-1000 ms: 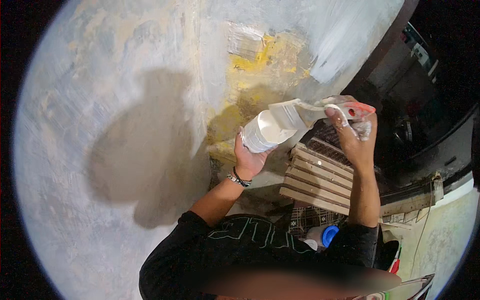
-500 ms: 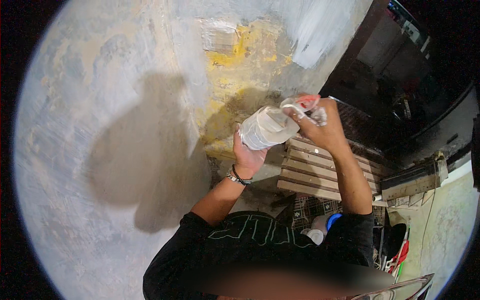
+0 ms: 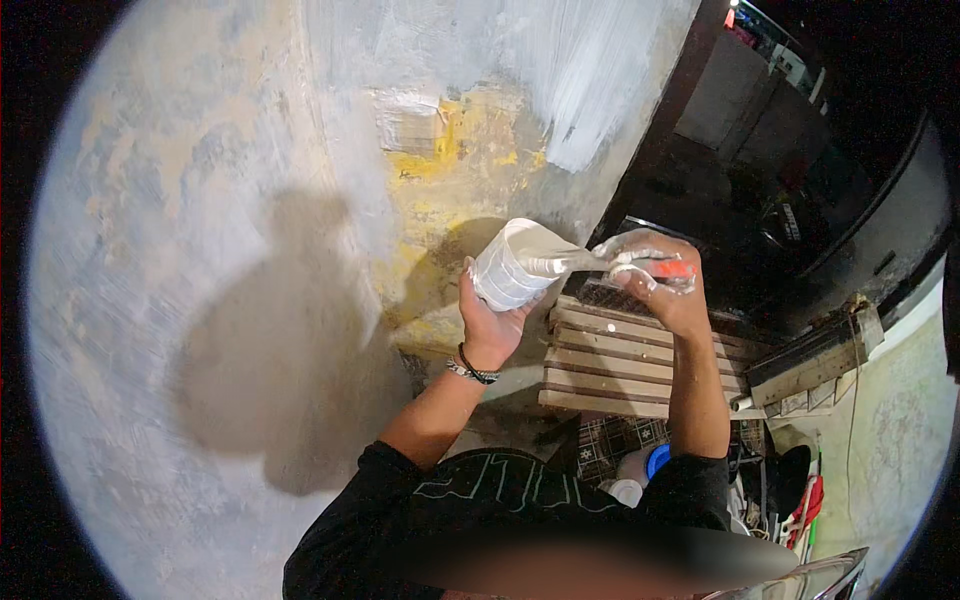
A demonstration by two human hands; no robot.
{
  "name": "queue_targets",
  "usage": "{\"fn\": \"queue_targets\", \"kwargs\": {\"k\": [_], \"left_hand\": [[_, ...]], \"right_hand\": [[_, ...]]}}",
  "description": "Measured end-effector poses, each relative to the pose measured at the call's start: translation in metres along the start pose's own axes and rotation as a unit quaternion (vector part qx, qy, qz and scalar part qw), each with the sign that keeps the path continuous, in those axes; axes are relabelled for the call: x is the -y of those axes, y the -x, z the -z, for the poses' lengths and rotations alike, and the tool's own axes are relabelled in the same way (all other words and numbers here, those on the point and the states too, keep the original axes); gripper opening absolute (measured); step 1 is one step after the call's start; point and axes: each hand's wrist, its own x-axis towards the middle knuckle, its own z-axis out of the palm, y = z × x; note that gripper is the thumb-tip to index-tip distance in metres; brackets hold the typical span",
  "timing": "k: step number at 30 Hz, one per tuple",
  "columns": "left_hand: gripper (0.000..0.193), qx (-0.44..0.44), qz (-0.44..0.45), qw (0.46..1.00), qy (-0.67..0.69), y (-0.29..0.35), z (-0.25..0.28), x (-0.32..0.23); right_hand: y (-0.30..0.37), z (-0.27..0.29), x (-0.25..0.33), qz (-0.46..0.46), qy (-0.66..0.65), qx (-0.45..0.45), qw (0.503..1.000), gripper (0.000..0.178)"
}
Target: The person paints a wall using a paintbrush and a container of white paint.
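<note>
A white paint container (image 3: 506, 282), spattered on its side, is tilted with its open mouth toward the right. My left hand (image 3: 492, 328) is closed round its lower part. My right hand (image 3: 655, 272), smeared with white paint, grips a paintbrush (image 3: 578, 260) with a red-orange handle. The brush points left, its bristles at the container's rim; how far they reach inside is unclear. In front stands a wall (image 3: 425, 235) with grey-white strokes and a bare yellowish patch.
Below my right arm is a slatted wooden platform (image 3: 600, 365). A dark doorway (image 3: 740, 150) opens at the far right. Near my right elbow are a blue-rimmed bucket (image 3: 657, 462) and a white container (image 3: 626, 491), with clutter at the lower right.
The blurred brush is now clear, held level against the container's rim. My right hand has moved slightly lower, and the view has shifted so the wall sits lower.
</note>
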Motion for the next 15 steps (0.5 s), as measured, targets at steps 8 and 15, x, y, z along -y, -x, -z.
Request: {"fn": "queue_targets", "kwargs": {"k": [8,15], "left_hand": [[0.059,0.012,0.002,1.0,0.015,-0.008,-0.01,-0.001],[0.059,-0.005,0.002,1.0,0.024,-0.007,-0.009,-0.002]], "right_hand": [[0.006,0.013,0.002,0.093,0.107,-0.023,0.99,0.021],[-0.002,0.015,0.002,0.175,0.169,-0.008,0.97,0.019]]}}
